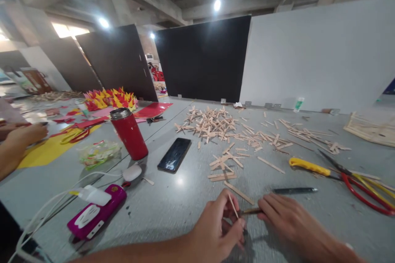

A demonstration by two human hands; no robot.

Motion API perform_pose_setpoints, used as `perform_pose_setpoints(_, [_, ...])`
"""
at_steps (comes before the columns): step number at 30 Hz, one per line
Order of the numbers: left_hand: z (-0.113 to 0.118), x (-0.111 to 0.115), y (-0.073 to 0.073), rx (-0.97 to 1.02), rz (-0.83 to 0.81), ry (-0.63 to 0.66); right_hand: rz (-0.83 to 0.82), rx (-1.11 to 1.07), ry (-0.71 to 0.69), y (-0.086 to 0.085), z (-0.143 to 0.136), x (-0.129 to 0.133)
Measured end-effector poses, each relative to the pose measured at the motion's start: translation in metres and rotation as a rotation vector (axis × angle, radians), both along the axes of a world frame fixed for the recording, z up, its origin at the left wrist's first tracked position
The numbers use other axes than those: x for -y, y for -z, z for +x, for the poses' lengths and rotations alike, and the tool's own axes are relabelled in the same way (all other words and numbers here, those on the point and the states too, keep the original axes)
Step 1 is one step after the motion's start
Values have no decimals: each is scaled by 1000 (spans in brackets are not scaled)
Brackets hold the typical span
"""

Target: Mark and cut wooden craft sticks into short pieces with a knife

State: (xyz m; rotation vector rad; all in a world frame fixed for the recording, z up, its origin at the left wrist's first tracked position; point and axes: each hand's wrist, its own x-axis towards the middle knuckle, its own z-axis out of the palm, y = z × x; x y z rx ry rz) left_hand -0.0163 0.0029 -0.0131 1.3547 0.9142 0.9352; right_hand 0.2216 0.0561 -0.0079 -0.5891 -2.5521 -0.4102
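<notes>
My left hand (222,228) is closed, pinching a thin wooden craft stick (233,205) that stands tilted between the fingertips. To its right, my right hand (286,220) is closed around a slim brownish tool (252,211). The tool's tip points at the left fingers beside the stick; most of it is hidden in the palm, so its kind is unclear. Just beyond both hands lies a loose craft stick (239,193). A dark pen (294,190) rests past the right knuckles. Farther back is a heap of short cut stick pieces (210,123).
Left of my hands are a black phone (175,155), a red bottle (129,133) and a purple power strip (97,211) with white cables. Scissors (364,189) and a yellow-handled tool (309,166) lie at right. Another person's hands (23,139) work at far left. Panels (203,61) stand behind.
</notes>
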Motion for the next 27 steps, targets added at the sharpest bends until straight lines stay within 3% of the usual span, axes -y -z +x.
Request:
perform_pose_setpoints(6, [-5, -7, -6, -59, 124, -47, 151, -17, 2, 0, 0, 5])
perform_pose_setpoints(11, [-10, -6, -5, -160, 241, -38, 167, 2, -22, -12, -7, 16])
perform_pose_setpoints(18, [-8, 0, -9, -232, 265, 34, 19, 22, -36, -17, -11, 22])
perform_pose_setpoints(27, [-2, -1, -4, -167, 156, 122, -131, -79, -69, -22, -8, 17])
